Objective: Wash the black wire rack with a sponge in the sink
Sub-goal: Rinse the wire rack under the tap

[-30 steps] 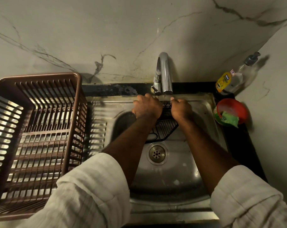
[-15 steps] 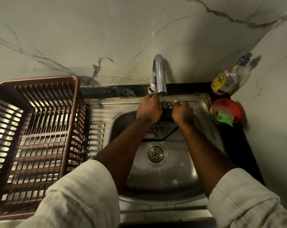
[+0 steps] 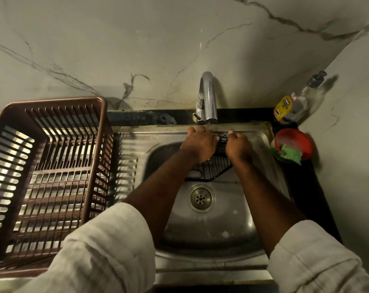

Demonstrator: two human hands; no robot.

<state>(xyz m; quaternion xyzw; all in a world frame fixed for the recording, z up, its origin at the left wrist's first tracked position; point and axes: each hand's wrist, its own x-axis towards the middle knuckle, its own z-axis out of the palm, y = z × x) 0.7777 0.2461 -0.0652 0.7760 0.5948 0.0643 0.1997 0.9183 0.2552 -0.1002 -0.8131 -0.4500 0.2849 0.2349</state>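
Note:
The black wire rack (image 3: 211, 169) is a corner-shaped basket held upright in the steel sink (image 3: 217, 225), under the tap (image 3: 209, 98). My left hand (image 3: 199, 143) grips its left side and my right hand (image 3: 238, 145) grips its right side, both with fingers curled over the top edge. A thin stream of water runs from the spout between my hands. The green sponge (image 3: 290, 154) lies in a red bowl (image 3: 294, 142) on the counter right of the sink, away from both hands.
A large brown plastic dish basket (image 3: 46, 176) stands on the drainboard to the left. A yellow dish-soap bottle (image 3: 282, 107) and a clear pump bottle (image 3: 306, 96) stand in the back right corner. The drain (image 3: 201, 198) sits below the rack. Marble walls close in behind and to the right.
My view has shifted slightly. Both hands stay on the rack under the tap, and the left hand has drawn closer to the spout.

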